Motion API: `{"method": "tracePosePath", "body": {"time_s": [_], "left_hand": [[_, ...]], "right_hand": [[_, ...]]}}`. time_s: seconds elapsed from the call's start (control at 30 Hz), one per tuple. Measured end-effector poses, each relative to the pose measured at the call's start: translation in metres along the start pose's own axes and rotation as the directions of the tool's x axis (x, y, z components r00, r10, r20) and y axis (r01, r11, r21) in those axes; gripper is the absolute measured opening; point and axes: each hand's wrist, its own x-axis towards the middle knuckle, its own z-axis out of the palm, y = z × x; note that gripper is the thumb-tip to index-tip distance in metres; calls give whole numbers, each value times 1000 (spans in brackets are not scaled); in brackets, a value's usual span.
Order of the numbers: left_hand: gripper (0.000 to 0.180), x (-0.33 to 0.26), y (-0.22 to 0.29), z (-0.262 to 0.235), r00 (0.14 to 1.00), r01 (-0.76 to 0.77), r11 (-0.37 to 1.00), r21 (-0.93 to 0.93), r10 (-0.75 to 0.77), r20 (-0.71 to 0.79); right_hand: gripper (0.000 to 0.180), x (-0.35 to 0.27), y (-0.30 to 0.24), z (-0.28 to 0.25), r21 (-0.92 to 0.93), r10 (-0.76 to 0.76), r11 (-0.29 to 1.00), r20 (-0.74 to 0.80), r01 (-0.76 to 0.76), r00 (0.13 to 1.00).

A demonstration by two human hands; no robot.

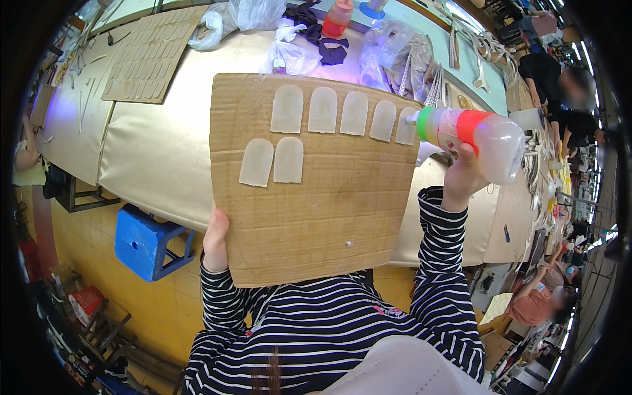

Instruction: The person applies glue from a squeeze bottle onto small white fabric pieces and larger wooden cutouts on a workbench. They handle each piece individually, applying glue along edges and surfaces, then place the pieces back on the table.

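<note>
My left hand (214, 238) grips the lower left edge of a brown cardboard sheet (329, 210) that leans from my lap onto the table. Several pale rounded pieces lie on it: a top row (322, 109) and two more (271, 160) below at the left. My right hand (462, 176) holds a clear squeeze bottle (475, 133) with green and red bands, lying sideways. Its white nozzle points left at the rightmost piece (406, 125) of the top row.
The beige padded table (158, 158) carries a second cardboard sheet (148, 56) with several pieces, plastic bags (395, 56) and an orange bottle (338, 18). A blue stool (148, 240) stands on the yellow floor at left. Other people work at the right (559, 85).
</note>
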Motion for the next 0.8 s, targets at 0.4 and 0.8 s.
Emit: {"method": "tracePosePath", "body": {"time_s": [0.4,0.8], "left_hand": [[59,0,0,2,1000,4,1000,-7,-4,-22],[58,0,-5,-5,999,12,997,-80,-14,-30]], "right_hand": [[61,-3,-4,2,58,63,996,46,-65,997],[69,-6,-1,1,-7,104,995,169,-104,980]]}}
